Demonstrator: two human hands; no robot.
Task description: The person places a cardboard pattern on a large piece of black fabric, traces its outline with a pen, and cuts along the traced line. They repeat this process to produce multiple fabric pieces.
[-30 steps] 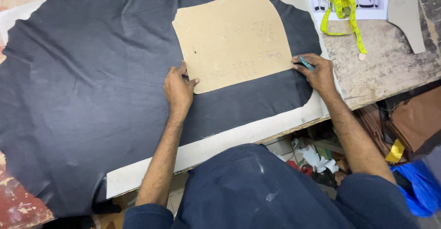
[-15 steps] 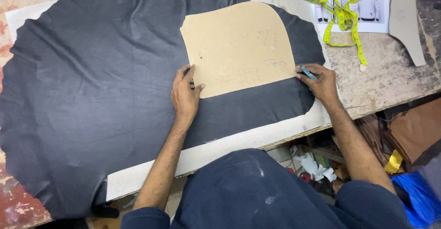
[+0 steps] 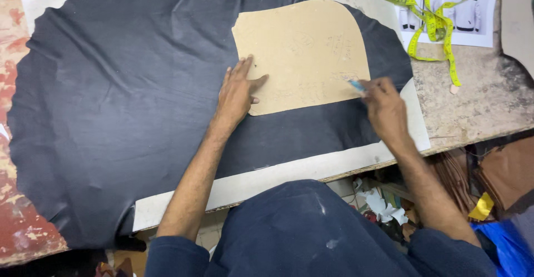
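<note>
Hands bracket the tan cardboard pattern piece (image 3: 303,54), which lies flat on a dark navy leather hide (image 3: 122,104). Left hand (image 3: 236,93), fingers spread, presses its lower left corner; right hand (image 3: 384,104) pinches a blue marker (image 3: 355,84) at its right edge. Its rounded end points away from the person; bare hide stretches leftward.
</note>
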